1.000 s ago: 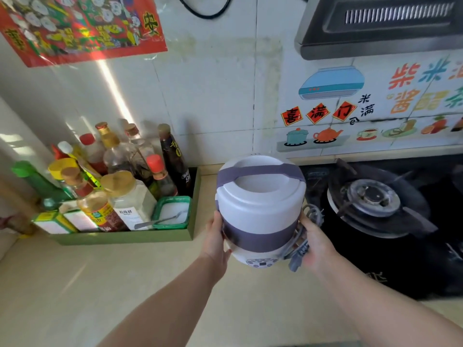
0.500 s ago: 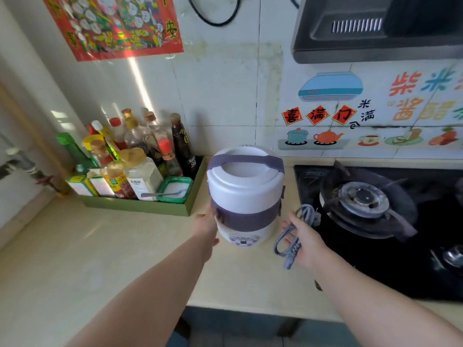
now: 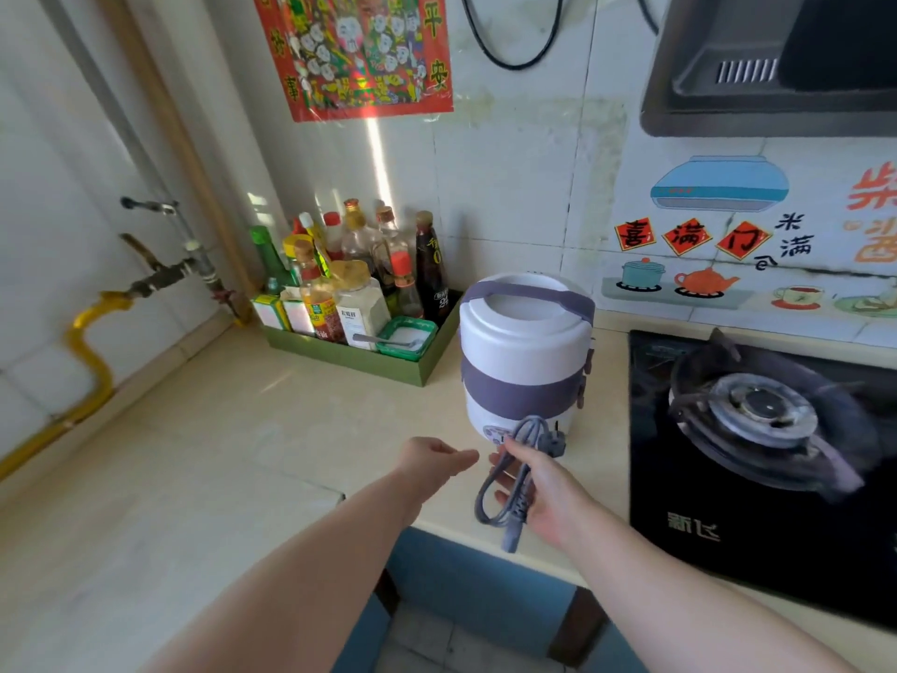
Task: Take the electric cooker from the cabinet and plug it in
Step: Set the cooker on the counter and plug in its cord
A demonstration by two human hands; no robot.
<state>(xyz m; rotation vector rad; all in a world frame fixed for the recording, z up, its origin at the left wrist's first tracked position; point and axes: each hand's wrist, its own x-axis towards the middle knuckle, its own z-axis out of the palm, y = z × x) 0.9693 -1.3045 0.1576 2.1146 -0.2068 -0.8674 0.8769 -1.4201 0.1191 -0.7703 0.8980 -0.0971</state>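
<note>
The electric cooker (image 3: 524,352), white with grey bands and a grey handle, stands upright on the beige counter (image 3: 242,429) between the condiment tray and the stove. My right hand (image 3: 543,493) is in front of it, shut on the coiled grey power cord (image 3: 509,478), whose plug end sits near the cooker's base. My left hand (image 3: 432,459) hovers just left of the cord, fingers loosely apart, holding nothing and clear of the cooker.
A green tray (image 3: 369,366) of sauce bottles stands left of the cooker by the wall. A black gas stove (image 3: 757,429) lies to the right under a range hood (image 3: 776,65). Gas pipes (image 3: 160,274) run along the left wall. No socket is visible.
The cooker was set down on the counter and both hands let go of it. My left hand drew back; my right hand moved toward me with the cord.
</note>
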